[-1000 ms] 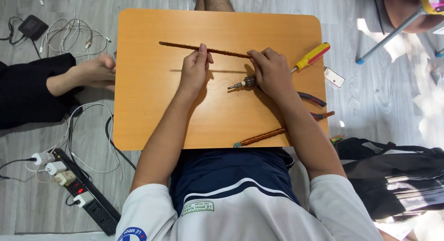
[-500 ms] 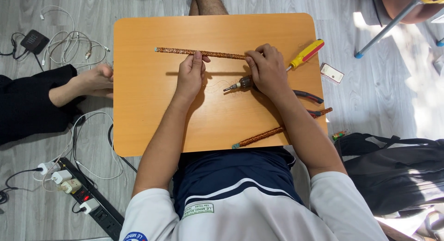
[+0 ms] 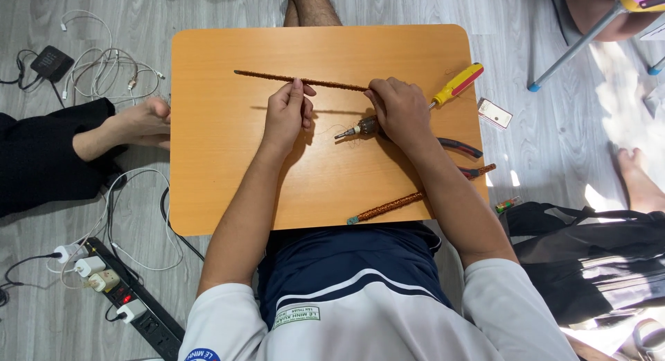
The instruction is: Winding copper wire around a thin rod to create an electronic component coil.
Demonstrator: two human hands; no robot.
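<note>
Above the orange lap table (image 3: 215, 174), both my hands hold a long thin rod wound with copper-coloured wire (image 3: 267, 75). My left hand (image 3: 286, 115) pinches the rod near its middle. My right hand (image 3: 400, 111) grips its right end, and the rod's left part sticks out free to the left. Pliers (image 3: 357, 129) with dark red handles lie on the table under my right hand, jaws pointing left. A yellow and red screwdriver (image 3: 456, 84) lies just right of my right hand.
A second wire-wound rod (image 3: 385, 207) lies near the table's front edge, under my right forearm. A power strip (image 3: 121, 302) with plugs and white cables (image 3: 104, 70) lie on the floor at left. Another person's foot (image 3: 131, 125) rests beside the table's left edge. A black bag (image 3: 596, 253) sits at right.
The view has shifted slightly. Both hands keep their hold on the rod; the rod's free left end now points a little more level.
</note>
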